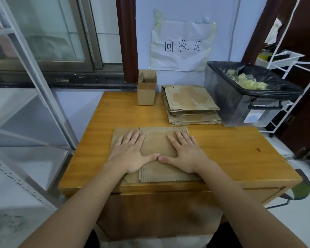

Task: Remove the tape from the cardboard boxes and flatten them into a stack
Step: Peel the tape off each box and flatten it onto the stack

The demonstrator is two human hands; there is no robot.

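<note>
Both palms pressing a box flat at the worktop's near edge.

My left hand (131,154) and right hand (185,154) lie open, gripping nothing, on the flattened box (156,142); it overhangs the worktop (231,149) edge and could slide off, or spring open before reaching the stack (190,104) at the far edge.

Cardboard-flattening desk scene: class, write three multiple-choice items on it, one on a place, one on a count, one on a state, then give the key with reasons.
1. Where does the stack of flattened boxes lie?
A. Left of the bin
B. Inside the bin
C. On the floor

2. How many boxes stand unflattened on the desk?
A. None
B. One
C. Three

3. How are the hands placed?
A. Fists
B. Pinching tape
C. Flat on cardboard

Key: A, the stack sits beside the bin; B, only the small upright box stands; C, left hand and right hand press the flattened box.
</note>
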